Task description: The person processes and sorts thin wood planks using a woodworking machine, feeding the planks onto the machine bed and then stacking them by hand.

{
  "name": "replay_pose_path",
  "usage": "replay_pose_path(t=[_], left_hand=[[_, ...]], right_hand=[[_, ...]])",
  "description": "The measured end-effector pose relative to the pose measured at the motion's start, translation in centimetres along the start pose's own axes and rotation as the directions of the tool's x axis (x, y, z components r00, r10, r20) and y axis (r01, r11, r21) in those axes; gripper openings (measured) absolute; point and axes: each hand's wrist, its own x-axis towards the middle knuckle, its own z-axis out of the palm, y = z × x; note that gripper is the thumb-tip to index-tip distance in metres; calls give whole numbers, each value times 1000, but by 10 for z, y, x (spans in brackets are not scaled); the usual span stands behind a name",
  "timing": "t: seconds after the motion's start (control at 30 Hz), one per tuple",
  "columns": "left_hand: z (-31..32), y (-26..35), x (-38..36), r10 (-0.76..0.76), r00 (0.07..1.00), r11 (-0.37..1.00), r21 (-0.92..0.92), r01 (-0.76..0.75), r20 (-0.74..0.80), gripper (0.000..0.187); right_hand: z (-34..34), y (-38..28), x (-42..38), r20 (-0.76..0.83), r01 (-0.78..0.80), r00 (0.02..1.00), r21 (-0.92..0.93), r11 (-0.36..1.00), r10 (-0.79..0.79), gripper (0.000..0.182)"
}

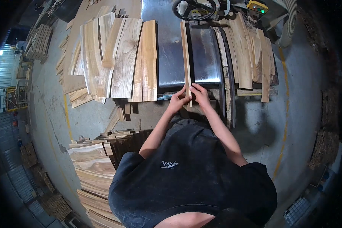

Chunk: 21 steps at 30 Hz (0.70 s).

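A long, narrow wood strip (186, 57) stands on edge along the metal machine table (171, 57), its near end reaching past the front edge. My left hand (179, 100) closes on that near end from the left, thumb and fingers pinching it. From the other side, my right hand (200, 95) is at the same end, fingertips against or just beside the strip; its grip is partly hidden. The strip's far end lies near the machine head with a black handwheel (193, 8).
Wide boards (127, 57) lie to the left of the metal table, and more boards (241, 57) to its right. A large board stack (91, 163) stands behind my left side. A dark curved rail (228, 76) runs right of the table. A ribbed hose (290, 22) hangs at the far right.
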Motion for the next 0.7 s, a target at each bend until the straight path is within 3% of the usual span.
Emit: replay_pose_path(t=[0.27,0.33,0.7], left_hand=[[0,-5,2,15,1000,1000,25,-14,-26,76],[-3,-8,3,-47,999,997,57,47,2,74],[-3,-2,-5,-69,998,997,-22,69,1,71]], right_hand=[[4,-15,-11,-57,-73,996,10,997,73,57],[6,-13,-12,-76,-49,996,34,998,52,57],[2,-1,-24,-34,-114,993,55,992,116,57]])
